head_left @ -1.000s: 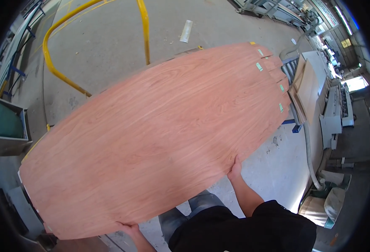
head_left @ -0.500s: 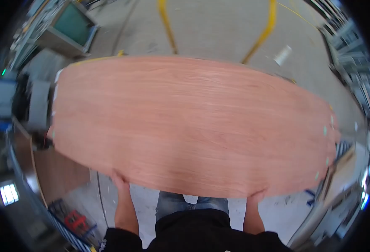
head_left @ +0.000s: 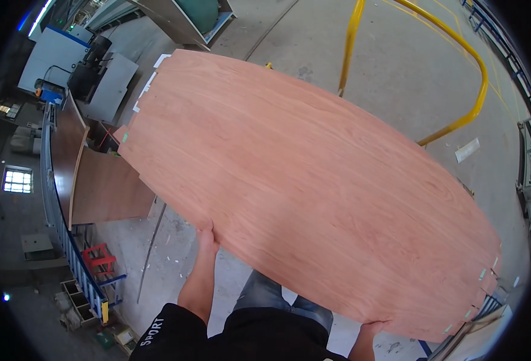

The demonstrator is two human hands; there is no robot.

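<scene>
A large reddish-brown wood veneer sheet (head_left: 313, 186) spans the middle of the view, slanting from upper left to lower right. My left hand (head_left: 206, 236) grips its near edge left of my body, thumb on top and fingers hidden underneath. Farther right, my right hand (head_left: 374, 328) is closed on the same near edge, its fingers partly under the sheet. Small white and green tape pieces (head_left: 482, 274) mark both short ends. What lies beneath the sheet is hidden.
A yellow tubular rail (head_left: 485, 78) rises beyond the far edge. At left stand brown wooden panels (head_left: 106, 186) and a blue roller conveyor (head_left: 67, 240), with a red stool (head_left: 99, 260) nearby. A white scrap (head_left: 467, 150) lies on the floor at right.
The view has turned, so the sheet now slants down to the right. Both hands keep their hold on its near edge. More of the left-side panels and conveyor shows.
</scene>
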